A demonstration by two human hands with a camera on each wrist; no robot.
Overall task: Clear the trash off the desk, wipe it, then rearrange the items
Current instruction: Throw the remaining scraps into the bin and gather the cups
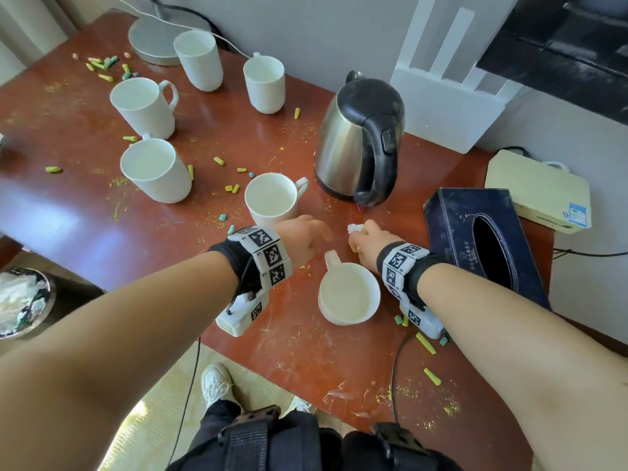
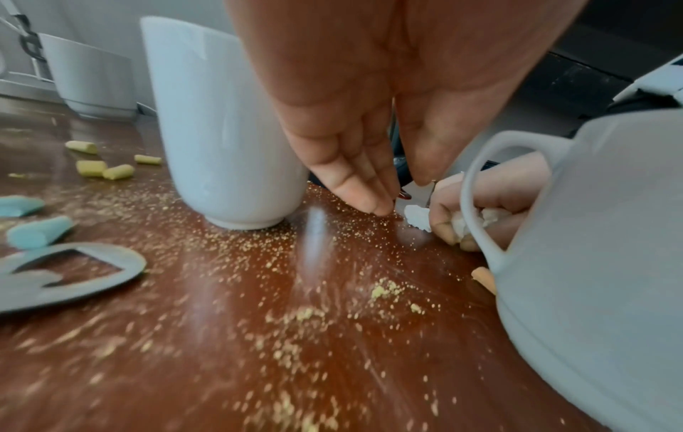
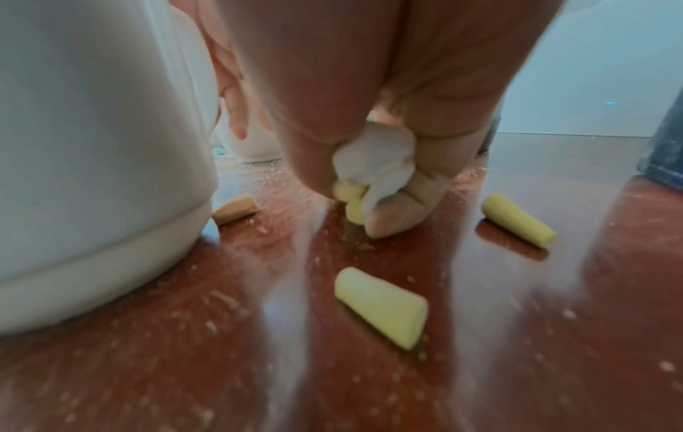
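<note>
My right hand [image 1: 365, 237] grips a crumpled white tissue [image 1: 355, 228] low over the red-brown desk [image 1: 102, 215], in front of the kettle. In the right wrist view its curled fingers [image 3: 402, 201] hold the tissue [image 3: 373, 163] together with a yellow scrap [image 3: 349, 201] at the desk surface. Just to its left, my left hand [image 1: 306, 236] points its straight fingers [image 2: 369, 187] down at the crumb-strewn desk [image 2: 332, 336] and holds nothing. Yellow-green and blue scraps [image 1: 424, 343] and fine yellow crumbs lie all over the top.
Several white mugs stand about: one [image 1: 348, 294] just below my hands, one [image 1: 272, 198] just above them. A steel kettle [image 1: 360, 141] is behind, a dark tissue box [image 1: 482, 239] on the right, a lamp base [image 1: 156, 35] at the far left. A lined bin [image 1: 23, 300] sits on the floor, left.
</note>
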